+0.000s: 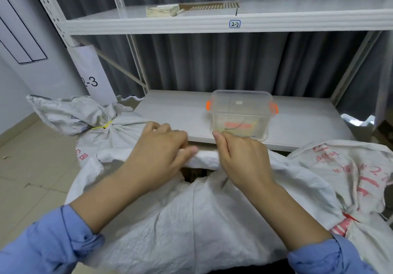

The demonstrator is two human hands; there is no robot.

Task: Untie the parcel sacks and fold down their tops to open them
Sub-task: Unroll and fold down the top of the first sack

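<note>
Head view: looking down on open sack (191, 220), right below, against shelf (170, 112). Gripping its far rim (206, 159) with left hand (157, 148) and right hand (242, 158), fingers curled over. Probably soft, light, crumply weave; best taken along that rolled edge.

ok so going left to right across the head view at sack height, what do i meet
sack tied with a yellow tie -> left hand -> right hand -> sack tied with a red striped band. Both hands hold the rim of the open sack, which spans the middle, so it has no place in the order.
</note>
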